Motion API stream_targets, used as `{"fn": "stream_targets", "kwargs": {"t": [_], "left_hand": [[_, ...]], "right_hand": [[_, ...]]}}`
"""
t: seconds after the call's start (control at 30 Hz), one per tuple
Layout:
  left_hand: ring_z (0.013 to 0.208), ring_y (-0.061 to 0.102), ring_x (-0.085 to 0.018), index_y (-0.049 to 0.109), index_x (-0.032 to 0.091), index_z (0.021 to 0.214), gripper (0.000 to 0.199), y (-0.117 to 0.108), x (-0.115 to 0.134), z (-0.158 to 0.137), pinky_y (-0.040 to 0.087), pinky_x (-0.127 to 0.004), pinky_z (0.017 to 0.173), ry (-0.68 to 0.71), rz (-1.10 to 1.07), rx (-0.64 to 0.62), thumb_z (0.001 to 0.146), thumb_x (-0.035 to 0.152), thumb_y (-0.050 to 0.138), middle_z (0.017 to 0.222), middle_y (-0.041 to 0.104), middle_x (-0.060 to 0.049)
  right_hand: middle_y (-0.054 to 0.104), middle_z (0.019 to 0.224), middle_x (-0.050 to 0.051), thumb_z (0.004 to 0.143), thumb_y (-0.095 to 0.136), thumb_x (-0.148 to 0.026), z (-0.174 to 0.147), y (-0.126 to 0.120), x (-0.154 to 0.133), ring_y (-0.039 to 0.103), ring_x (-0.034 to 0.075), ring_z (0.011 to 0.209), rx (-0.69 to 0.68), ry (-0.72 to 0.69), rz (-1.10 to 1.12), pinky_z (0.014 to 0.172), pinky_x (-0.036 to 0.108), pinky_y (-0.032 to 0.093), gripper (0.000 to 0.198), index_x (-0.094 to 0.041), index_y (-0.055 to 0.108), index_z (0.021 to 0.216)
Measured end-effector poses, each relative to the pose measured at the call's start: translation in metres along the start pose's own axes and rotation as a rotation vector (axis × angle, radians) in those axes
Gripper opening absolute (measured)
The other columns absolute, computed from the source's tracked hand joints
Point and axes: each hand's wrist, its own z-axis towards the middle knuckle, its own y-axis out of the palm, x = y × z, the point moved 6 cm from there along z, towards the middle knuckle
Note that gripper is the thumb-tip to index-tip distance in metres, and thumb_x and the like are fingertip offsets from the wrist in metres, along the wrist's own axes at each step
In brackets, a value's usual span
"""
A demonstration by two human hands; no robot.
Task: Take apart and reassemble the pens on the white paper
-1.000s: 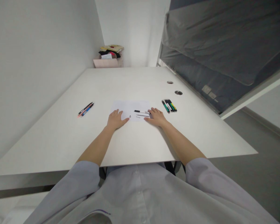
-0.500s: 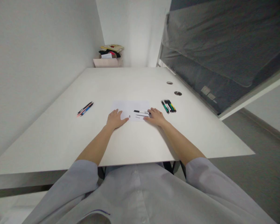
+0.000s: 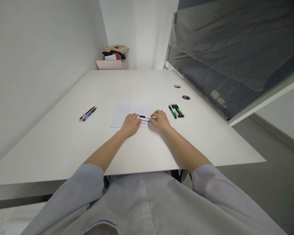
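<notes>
right hand (image 3: 161,119): fingers closed on pen (image 3: 147,117) over paper (image 3: 123,112); left hand (image 3: 131,124): fingers curled at pen's other end, hold unclear; best kept level, clear of thin black rod (image 3: 146,121)

Soft, diffuse light is falling evenly over the white tabletop (image 3: 63,143), the back wall (image 3: 143,29) is glowing brightest, the right forearm (image 3: 180,147) is casting a faint shadow, the dark cloth (image 3: 235,42) is staying dim, and the wide lens is stretching the edges while blurring the small pen (image 3: 142,116)
</notes>
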Motion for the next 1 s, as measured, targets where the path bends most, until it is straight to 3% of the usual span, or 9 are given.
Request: {"fn": "stream_targets", "kwargs": {"t": [0.1, 0.33, 0.6, 1.0], "left_hand": [[0.129, 0.050, -0.029, 0.074, 0.023, 0.107, 0.027, 0.000, 0.008, 0.005, 0.036, -0.051, 0.112, 0.051, -0.040, 0.047, 0.094, 0.025, 0.050, 0.135, 0.062, -0.010], [0.122, 0.053, -0.028, 0.077, 0.023, 0.091, 0.021, 0.003, 0.004, 0.009, 0.038, -0.051, 0.110, 0.052, -0.131, 0.106, 0.092, 0.028, 0.057, 0.124, 0.067, -0.007], [0.125, 0.052, -0.029, 0.076, 0.022, 0.088, 0.017, 0.005, 0.000, 0.010, 0.039, -0.051, 0.110, 0.013, -0.150, 0.081, 0.089, 0.024, 0.060, 0.124, 0.068, -0.008], [0.128, 0.052, -0.029, 0.073, 0.019, 0.089, 0.020, -0.008, -0.010, 0.004, 0.036, -0.053, 0.114, -0.059, -0.136, 0.109, 0.091, 0.022, 0.054, 0.126, 0.068, -0.009]], "right_hand": [[0.065, 0.101, 0.014, 0.090, 0.055, -0.028, 0.000, 0.004, -0.009, 0.053, 0.029, 0.099, 0.010, -0.048, -0.006, 0.086, 0.040, 0.038, 0.026, -0.016, 0.077, 0.095], [0.065, 0.104, 0.014, 0.092, 0.056, -0.029, 0.000, 0.011, -0.019, 0.051, 0.029, 0.101, -0.064, -0.047, -0.035, 0.084, 0.040, 0.036, 0.027, -0.016, 0.078, 0.100], [0.065, 0.106, 0.013, 0.092, 0.057, -0.028, 0.000, 0.012, -0.021, 0.051, 0.029, 0.103, -0.122, -0.019, -0.024, 0.086, 0.040, 0.036, 0.025, -0.018, 0.078, 0.100], [0.064, 0.110, 0.014, 0.093, 0.055, -0.021, -0.002, 0.014, -0.018, 0.049, 0.028, 0.106, -0.121, -0.104, -0.025, 0.087, 0.038, 0.037, 0.023, -0.017, 0.076, 0.100]]}}
